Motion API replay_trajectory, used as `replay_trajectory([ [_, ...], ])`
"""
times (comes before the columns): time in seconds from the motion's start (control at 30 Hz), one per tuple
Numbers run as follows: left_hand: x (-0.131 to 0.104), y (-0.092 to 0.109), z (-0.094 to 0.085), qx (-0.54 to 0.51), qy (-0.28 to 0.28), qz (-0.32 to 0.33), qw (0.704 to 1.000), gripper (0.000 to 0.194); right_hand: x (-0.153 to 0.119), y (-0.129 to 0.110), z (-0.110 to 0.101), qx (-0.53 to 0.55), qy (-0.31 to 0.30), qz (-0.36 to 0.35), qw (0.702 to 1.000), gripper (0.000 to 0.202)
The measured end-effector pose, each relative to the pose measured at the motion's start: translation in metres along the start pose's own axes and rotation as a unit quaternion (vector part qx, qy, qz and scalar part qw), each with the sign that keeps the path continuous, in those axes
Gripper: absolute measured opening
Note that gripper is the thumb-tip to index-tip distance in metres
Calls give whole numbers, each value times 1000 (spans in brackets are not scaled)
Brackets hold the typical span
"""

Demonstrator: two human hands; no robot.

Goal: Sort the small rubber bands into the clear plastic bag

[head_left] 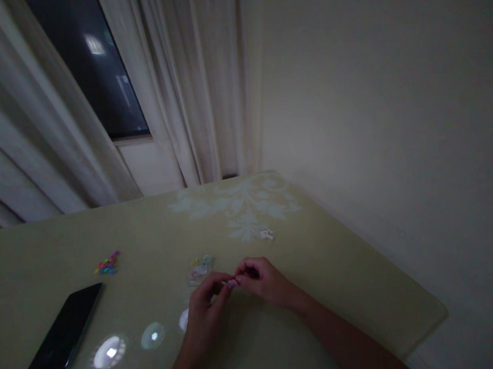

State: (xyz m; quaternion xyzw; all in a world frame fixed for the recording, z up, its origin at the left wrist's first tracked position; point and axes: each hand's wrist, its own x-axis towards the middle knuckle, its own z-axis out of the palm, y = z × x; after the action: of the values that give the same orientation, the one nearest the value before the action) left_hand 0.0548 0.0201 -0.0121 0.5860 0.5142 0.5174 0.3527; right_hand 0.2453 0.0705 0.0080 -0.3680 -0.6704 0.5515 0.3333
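Pale green and glossy, the table [356, 278] carries a dark-screened device [62, 338] at near left. To its right, the left hand [207, 301] and right hand [265, 279] meet, fingers and thumbs pinching a small pinkish piece [233, 284] between their fingertips. Just beyond the left hand lies a clear packet [199, 271]; colourful bits [106, 266] lie farther left, a white scrap [266, 234] farther back. Curtains [204, 80] flank a dark window [92, 66] behind.

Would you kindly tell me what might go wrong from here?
The tiny pinkish-white object between the bare left hand and bare right hand could slip. The left hand might nudge the small, clear plastic packet beside it. The cluster of small multicoloured pieces might scatter if bumped.
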Motion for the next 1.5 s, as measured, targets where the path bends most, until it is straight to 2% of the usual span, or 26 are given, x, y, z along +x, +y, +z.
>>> replay_trajectory([
  [0.27, -1, -1, 0, -1, 13, -9, 1000, 25, 0, -1, 1, 6, 13, -15, 1000, 26],
  [0.57, -1, -3, 1, -9, 30, -22, 999, 31, -3, -9, 1, 2, 19, 2, 1000, 40],
  [0.8, -3, -1, 2, -17, 24, -34, 999, 31, -4, -8, 4, -16, 37, -11, 999, 36],
  [1.0, -3, 1, 5, -43, 29, -21, 998, 28, -4, -7, 9, -56, 73, -19, 996, 40],
  [1.3, -2, 3, 5, -63, 32, -7, 997, 26, -3, -3, 11, -68, 81, -21, 994, 31],
  [1.5, -3, 0, 4, -46, 18, -9, 999, 27, -3, -1, 12, -57, 79, -10, 995, 36],
])
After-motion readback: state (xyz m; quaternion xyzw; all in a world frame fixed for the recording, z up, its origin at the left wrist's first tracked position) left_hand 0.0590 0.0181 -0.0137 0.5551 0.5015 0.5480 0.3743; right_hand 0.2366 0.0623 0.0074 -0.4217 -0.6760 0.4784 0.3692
